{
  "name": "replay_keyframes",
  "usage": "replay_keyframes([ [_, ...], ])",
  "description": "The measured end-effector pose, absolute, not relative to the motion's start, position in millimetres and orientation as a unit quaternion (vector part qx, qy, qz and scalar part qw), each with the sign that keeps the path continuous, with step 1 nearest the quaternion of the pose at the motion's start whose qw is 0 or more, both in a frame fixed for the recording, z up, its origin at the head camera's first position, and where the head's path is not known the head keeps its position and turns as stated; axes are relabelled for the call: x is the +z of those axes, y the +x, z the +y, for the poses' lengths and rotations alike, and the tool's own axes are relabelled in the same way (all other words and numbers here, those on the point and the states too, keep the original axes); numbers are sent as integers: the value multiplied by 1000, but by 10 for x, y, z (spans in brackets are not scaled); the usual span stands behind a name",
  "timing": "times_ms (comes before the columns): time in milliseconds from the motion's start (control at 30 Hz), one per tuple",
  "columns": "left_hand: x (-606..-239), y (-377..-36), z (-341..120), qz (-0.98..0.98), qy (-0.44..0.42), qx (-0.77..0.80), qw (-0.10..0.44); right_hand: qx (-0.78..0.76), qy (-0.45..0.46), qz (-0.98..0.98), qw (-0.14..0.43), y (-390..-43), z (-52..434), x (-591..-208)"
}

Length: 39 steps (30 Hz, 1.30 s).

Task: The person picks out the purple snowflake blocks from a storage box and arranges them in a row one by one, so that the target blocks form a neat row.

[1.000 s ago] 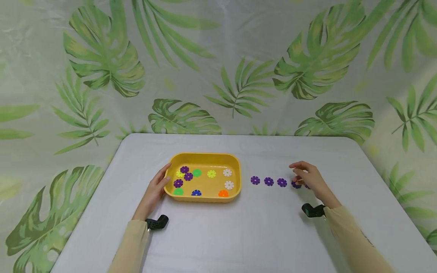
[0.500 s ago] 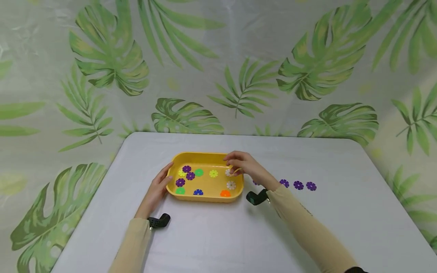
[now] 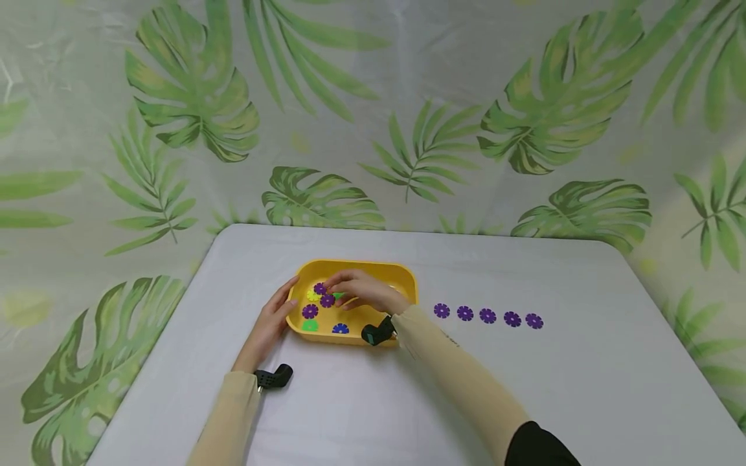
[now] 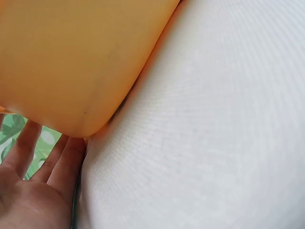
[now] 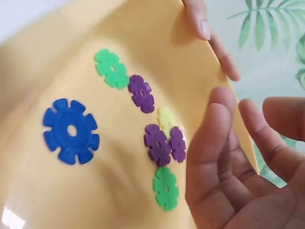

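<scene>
The right hand (image 3: 362, 292) hides the tray's (image 3: 408, 275) right-hand discs.

You face a table (image 3: 583, 388) covered in a plain white cloth, its weave showing close up in the left wrist view (image 4: 214, 119). Its far edge runs straight across your view, with rounded far corners at left and right. Behind that edge, and down past both side edges, hangs a pale, glossy curtain (image 3: 373, 97) printed with green tropical leaves: broad split leaves high at left and right, a feathery frond near the middle, more fronds low beside the far corners. The curtain is creased and catches soft highlights. Light falls evenly over the cloth, with only faint shadows. No floor or window shows.
</scene>
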<state>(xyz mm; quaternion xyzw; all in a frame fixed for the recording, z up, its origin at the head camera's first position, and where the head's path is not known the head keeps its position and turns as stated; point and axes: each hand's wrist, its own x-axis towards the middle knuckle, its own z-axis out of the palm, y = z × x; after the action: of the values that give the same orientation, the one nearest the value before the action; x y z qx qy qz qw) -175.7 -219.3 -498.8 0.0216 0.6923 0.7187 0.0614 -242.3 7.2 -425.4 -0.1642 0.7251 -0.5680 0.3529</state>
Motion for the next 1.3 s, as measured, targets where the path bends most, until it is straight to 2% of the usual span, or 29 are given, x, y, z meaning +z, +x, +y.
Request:
replay_keyframes([
  [433,-4989,-1753,-2201,690,21,721,63,-545,-91,730,402,-2593,-214,-4409],
  [1100,-4915,-1727,-2173,691,25,719,63,-495,-105,769,391,-2653,-285,-4461],
  [1300,-4984,-1755,-2183,695,26,717,54,-475,-148,783,374,-2675,-200,-4476],
])
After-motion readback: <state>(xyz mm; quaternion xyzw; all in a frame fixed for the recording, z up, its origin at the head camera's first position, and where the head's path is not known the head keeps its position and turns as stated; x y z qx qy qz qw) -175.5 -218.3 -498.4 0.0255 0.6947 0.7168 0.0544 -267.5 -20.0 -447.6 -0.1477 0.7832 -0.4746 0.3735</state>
